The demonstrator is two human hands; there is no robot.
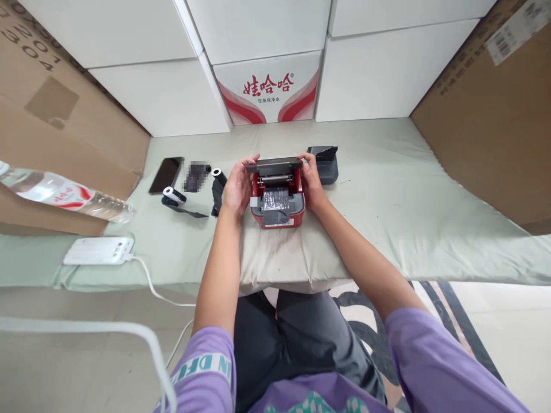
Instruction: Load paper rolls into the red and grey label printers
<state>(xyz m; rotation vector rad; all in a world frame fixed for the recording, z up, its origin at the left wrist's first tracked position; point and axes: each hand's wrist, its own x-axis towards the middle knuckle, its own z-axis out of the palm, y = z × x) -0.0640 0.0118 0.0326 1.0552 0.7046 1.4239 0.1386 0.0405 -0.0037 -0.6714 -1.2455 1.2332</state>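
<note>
While both hands grip, red printer lid end facing away

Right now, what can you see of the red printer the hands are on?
The red printer is a small boxy device, plastic by its look, with a dark grey lid raised at the back. Dark wrinkled film lies across its open top. It sits upright on the pale green cloth. The left hand and right hand grip the lid's ends.
</note>
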